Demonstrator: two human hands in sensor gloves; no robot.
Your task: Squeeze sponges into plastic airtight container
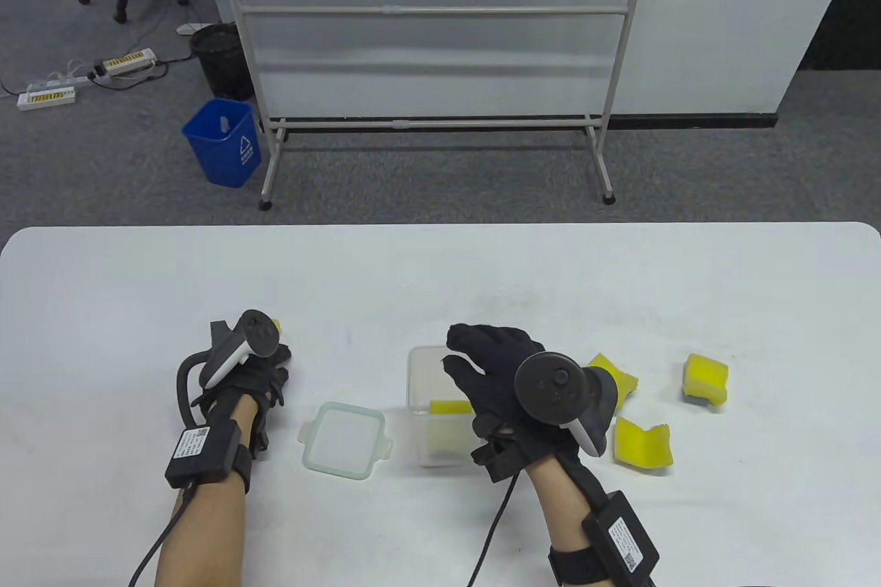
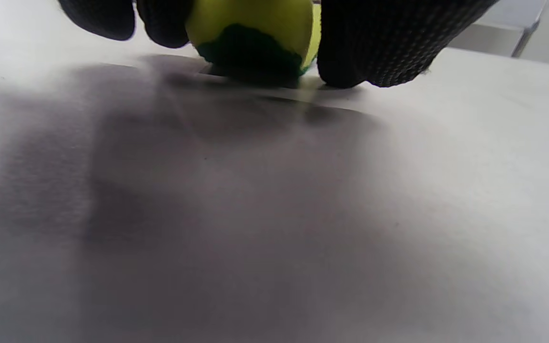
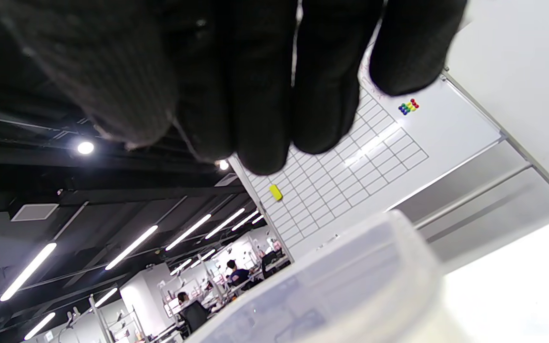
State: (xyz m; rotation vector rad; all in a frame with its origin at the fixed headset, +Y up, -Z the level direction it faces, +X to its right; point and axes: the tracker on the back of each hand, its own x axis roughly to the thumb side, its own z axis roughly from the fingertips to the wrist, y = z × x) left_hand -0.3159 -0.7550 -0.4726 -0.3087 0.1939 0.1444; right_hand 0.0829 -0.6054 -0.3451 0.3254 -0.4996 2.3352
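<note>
Right hand [image 1: 509, 380] hovers empty, fingers spread, over container [image 1: 421, 367] with one sponge inside. Left hand [image 1: 241, 367] grips sponge [image 2: 255, 33] on table. Next: bring it over, squeeze in.

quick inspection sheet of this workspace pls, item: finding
surface: white table, bare at the back
job's things: open container with one sponge inside; lid flat beside it; three sponges right of it
clutter: nothing seen
grippers: left hand grips a sponge on the table; right hand above the container, fingers spread
cables: glove leads run off the near edge
surroundings: whiteboard, blue bin, power strips
</note>
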